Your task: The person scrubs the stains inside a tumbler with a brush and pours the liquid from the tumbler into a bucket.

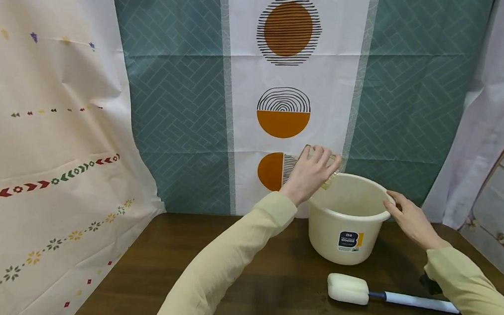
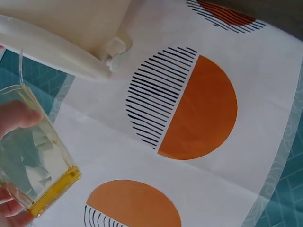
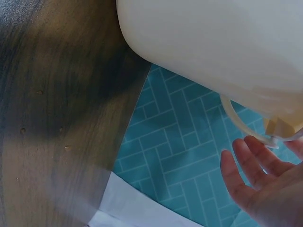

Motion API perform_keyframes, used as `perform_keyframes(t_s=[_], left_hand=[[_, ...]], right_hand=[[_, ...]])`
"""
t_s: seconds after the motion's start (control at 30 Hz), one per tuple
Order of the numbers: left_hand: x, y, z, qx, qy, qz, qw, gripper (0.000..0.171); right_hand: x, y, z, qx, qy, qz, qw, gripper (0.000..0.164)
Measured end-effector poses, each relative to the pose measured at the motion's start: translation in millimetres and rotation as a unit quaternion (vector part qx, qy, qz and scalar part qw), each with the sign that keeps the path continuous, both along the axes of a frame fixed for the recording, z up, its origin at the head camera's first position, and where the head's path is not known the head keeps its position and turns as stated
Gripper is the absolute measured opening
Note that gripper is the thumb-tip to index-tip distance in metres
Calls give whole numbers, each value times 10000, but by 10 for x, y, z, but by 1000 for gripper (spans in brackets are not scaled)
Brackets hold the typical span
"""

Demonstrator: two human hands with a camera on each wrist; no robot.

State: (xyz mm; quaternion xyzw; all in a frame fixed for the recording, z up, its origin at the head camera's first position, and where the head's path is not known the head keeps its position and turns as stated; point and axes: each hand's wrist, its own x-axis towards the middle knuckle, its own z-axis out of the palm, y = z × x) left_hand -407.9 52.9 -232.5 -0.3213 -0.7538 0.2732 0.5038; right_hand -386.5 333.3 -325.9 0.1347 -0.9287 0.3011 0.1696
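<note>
My left hand (image 1: 311, 170) grips a clear drinking glass (image 2: 40, 156) with a yellow-tinted base, tipped over the left rim of a cream plastic bucket (image 1: 343, 240). A thin stream of liquid (image 2: 21, 66) runs between the glass's lip and the bucket in the left wrist view. On the bucket's far right side, my right hand (image 1: 413, 221) holds the rim, thumb over the edge and fingers outside. In the right wrist view, the fingertips (image 3: 239, 144) lie right by the handle's hinge. The bucket stands upright; its inner floor is hidden.
A sponge bottle brush (image 1: 348, 289) with a pale blue handle lies in front of the bucket, its handle end behind the right sleeve. Water drops (image 1: 321, 311) dot the brown table (image 1: 267, 289). Patterned cloth (image 1: 176, 96) hangs behind and at both sides.
</note>
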Motion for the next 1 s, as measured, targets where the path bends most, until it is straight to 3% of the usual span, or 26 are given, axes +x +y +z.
perform_keyframes(t_s=[0.13,0.7,1.0], left_hand=[[13,21,30,-169,237,-103,9995,39],[27,52,-2,-653,352,-118,9972,42],[2,31,-39,-434,183,21,9989,44]], right_hand=[[0,3,9,-2,37,25,10000,63],[-8,9,-8,-6,62,28,10000,60],[-2,7,-9,-36,55,62,10000,60]])
